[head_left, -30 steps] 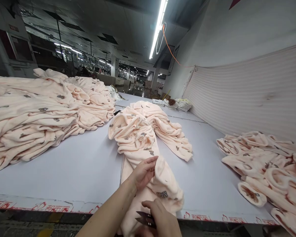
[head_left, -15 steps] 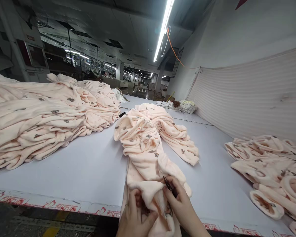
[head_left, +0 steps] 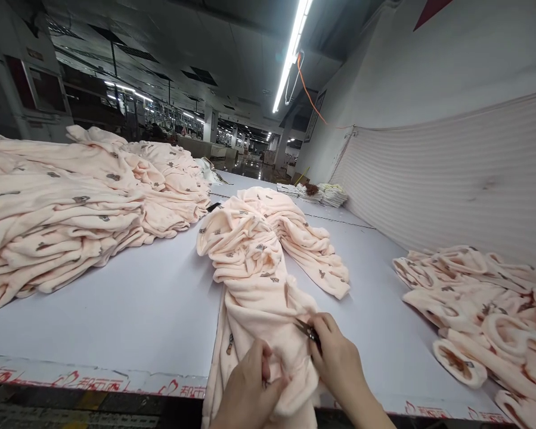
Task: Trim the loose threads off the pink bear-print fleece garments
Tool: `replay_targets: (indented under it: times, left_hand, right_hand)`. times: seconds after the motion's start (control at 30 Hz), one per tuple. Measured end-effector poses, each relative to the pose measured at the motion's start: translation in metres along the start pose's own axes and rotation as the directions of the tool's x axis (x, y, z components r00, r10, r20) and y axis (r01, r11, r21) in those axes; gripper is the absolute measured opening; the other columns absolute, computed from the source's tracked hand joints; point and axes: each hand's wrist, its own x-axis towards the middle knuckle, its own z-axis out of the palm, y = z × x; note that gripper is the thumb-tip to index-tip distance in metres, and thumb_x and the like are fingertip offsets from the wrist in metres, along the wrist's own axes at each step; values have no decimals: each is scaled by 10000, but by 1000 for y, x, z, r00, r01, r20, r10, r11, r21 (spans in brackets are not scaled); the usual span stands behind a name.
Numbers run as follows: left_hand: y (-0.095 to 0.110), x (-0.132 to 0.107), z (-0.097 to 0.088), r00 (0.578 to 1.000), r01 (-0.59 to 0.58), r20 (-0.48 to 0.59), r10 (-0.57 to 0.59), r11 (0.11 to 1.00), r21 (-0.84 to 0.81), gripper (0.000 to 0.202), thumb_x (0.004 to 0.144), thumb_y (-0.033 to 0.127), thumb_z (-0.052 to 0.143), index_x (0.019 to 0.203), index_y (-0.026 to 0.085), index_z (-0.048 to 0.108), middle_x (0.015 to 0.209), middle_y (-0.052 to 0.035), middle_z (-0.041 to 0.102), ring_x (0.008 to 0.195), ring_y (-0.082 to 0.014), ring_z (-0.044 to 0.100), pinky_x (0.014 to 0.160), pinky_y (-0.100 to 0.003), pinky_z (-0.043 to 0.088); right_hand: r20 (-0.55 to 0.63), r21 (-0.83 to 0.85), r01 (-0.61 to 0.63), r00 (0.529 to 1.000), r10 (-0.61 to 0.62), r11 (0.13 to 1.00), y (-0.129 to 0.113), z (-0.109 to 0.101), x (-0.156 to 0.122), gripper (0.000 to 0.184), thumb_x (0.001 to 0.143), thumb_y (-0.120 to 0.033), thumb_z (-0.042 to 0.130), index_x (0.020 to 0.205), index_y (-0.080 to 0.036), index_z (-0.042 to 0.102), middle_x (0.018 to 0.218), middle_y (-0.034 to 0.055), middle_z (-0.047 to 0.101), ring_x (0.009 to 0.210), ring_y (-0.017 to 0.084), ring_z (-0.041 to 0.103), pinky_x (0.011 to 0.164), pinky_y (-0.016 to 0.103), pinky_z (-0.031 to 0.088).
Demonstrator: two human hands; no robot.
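A pale pink fleece garment (head_left: 254,292) with small dark printed figures lies in folds in front of me, its near end hanging at the table's front edge. My left hand (head_left: 252,381) pinches the cloth near that edge, thumb and fingers drawn together on a fold. My right hand (head_left: 334,351) is closed around small dark thread snips (head_left: 310,331). The blades point left and rest over the garment, close to its right side. Part of the snips is hidden inside my fingers.
A tall heap of similar pink garments (head_left: 62,220) fills the table's left side. More pink garments (head_left: 486,316) lie at the right. Stacked pale cloth pieces (head_left: 332,195) sit at the back by a striped sheet (head_left: 455,179) on the wall. The white table (head_left: 160,310) has a red-printed front edge.
My right hand has moved slightly right and the snips now show more clearly. The near part of the garment lies flatter, and my left hand has shifted its hold. The view has turned slightly right.
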Motion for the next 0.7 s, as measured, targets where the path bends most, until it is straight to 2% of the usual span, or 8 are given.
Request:
replay_targets:
  times: [0.07, 0.13, 0.2, 0.27, 0.33, 0.4, 0.53, 0.7]
  left_hand:
    - [0, -1, 0, 1000, 21, -21, -21, 1000, 4, 240, 694, 264, 633, 895, 234, 505, 699, 40, 494, 674, -192, 529, 650, -277, 333]
    - [-1, -1, 0, 999, 22, -33, -22, 1000, 12, 297, 689, 299, 657, 948, 227, 530, 759, 15, 538, 704, -199, 542, 675, -286, 351]
    - [-1, 0, 3, 999, -26, -23, 27, 999, 29, 354, 718, 349, 647, 1030, 218, 543, 868, -35, 590, 773, -224, 562, 718, -307, 376]
    - [-1, 5, 8, 992, -117, -40, 120, 991, 66, 363, 764, 338, 593, 1097, 207, 537, 971, -74, 593, 860, -247, 563, 769, -333, 393]
    - [0, 11, 12, 982, -171, -65, 178, 980, 98, 327, 785, 286, 534, 1103, 210, 546, 996, -74, 570, 899, -247, 556, 784, -341, 404]
    - [1, 17, 15, 985, -152, -64, 159, 983, 100, 295, 772, 251, 506, 1061, 234, 564, 975, -52, 554, 878, -230, 560, 755, -327, 416]
    - [2, 20, 16, 996, -78, -43, 82, 993, 92, 291, 699, 272, 581, 990, 250, 573, 982, -29, 546, 916, -224, 559, 790, -321, 416]
    - [2, 18, 18, 996, -84, -33, 87, 992, 96, 320, 677, 287, 620, 990, 232, 576, 995, -38, 549, 941, -241, 554, 831, -355, 403]
  right_hand:
    - [52, -133, 38, 998, -31, 990, 1, 2, -3, 231, 800, -104, 424, 935, -228, 565, 987, 51, 604, 557, 161, 625, 437, 241, 376]
    - [97, -160, 55, 995, -40, 986, -2, -5, -5, 221, 800, -107, 443, 930, -230, 574, 960, 48, 593, 551, 161, 621, 443, 245, 385]
    - [126, -51, 59, 991, -53, 997, -10, -21, -7, 224, 811, -131, 462, 973, -240, 571, 992, 42, 590, 641, 172, 647, 519, 256, 444]
    - [152, 156, 80, 983, -104, 984, -22, -39, -7, 255, 837, -167, 475, 1061, -263, 549, 1072, 30, 588, 801, 174, 659, 652, 263, 488]
    - [193, 334, 92, 967, -163, 938, -33, -53, -8, 282, 859, -189, 488, 1119, -287, 531, 1103, 5, 603, 936, 164, 635, 757, 253, 482]
    - [254, 381, 76, 950, -183, 922, -39, -57, -8, 270, 857, -181, 513, 1099, -294, 554, 1070, -14, 638, 974, 164, 621, 780, 251, 470]
    - [318, 107, 127, 935, -155, 986, -31, -38, -8, 219, 818, -112, 544, 964, -253, 627, 951, 8, 681, 867, 222, 638, 710, 312, 451]
    - [286, -128, 313, 920, -267, 941, -19, -17, -11, 256, 776, -38, 587, 959, -209, 642, 927, 34, 692, 832, 237, 639, 668, 320, 417]
